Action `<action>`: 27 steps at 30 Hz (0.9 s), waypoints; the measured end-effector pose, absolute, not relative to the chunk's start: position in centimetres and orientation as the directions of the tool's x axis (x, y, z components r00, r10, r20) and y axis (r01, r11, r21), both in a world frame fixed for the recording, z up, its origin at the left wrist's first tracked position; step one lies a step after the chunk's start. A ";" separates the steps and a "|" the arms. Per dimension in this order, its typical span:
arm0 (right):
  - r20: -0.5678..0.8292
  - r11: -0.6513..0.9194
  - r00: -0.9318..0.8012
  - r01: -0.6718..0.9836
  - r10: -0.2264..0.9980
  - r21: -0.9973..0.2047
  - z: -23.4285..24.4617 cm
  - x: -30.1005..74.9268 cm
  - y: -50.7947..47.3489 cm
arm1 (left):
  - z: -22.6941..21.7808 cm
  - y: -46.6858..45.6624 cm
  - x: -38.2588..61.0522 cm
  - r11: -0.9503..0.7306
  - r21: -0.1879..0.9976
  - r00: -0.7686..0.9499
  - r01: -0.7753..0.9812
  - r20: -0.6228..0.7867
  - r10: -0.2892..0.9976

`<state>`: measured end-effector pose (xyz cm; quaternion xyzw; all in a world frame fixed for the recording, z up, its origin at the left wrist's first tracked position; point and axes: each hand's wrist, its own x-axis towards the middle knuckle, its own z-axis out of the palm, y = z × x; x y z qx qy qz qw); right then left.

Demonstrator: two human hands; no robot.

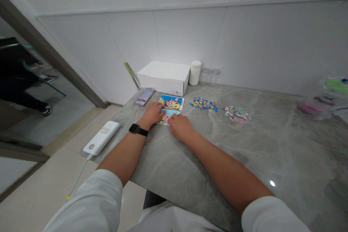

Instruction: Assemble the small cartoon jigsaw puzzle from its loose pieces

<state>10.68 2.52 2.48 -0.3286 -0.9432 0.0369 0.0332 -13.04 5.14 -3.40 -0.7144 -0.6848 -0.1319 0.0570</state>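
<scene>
Two colourful cartoon picture cards lie on the grey marbled table, one behind the other. The rear picture card (172,102) shows yellow and pink figures on blue. My left hand (152,114), with a black watch on its wrist, has its fingers at the left edges of both cards. The front picture card (168,115) is partly covered by my hands. My right hand (181,127) grips its right side, fingers bent. To the right are a pile of blue and yellow jigsaw pieces (203,104) and a paler pile of jigsaw pieces (237,114).
A white box (163,76) stands against the wall, beside a white bottle (195,73) and two clear jars (210,77). Left of the cards lies a phone (144,96). A white power bank (102,138) with a cable rests at the left edge. A plastic bag (326,98) sits far right.
</scene>
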 end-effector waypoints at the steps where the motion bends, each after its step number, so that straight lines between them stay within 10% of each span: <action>1: 0.041 0.781 -0.781 0.618 0.623 -0.092 2.4 10.7 2.5 | -3.4 5.2 -13.0 -0.052 0.100 0.024 0.994 0.269 0.963; 27: 0.111 0.737 -0.729 0.668 0.676 -0.100 1.1 10.2 3.0 | -2.4 5.4 -11.4 0.031 0.116 -0.067 0.993 0.316 0.946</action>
